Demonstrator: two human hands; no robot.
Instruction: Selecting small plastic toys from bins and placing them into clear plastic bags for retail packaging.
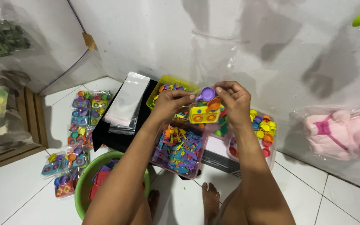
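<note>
Purple toy cup (207,93) pinched between both hands, raised above the trays. Left hand (169,102) with fingers (187,96) closed on the cup's left edge; right hand (234,100) with fingers (221,90) narrow on its right rim. Just below, touching the hands, a yellow toy stove (203,114) and a small orange pan (214,104). Underneath, on a black box (105,133), a pink tray (179,148) of mixed plastic utensils. To the left, clear bags (126,102); filled toy packets (80,121) on the tiled floor beside a green bowl (84,183).
</note>
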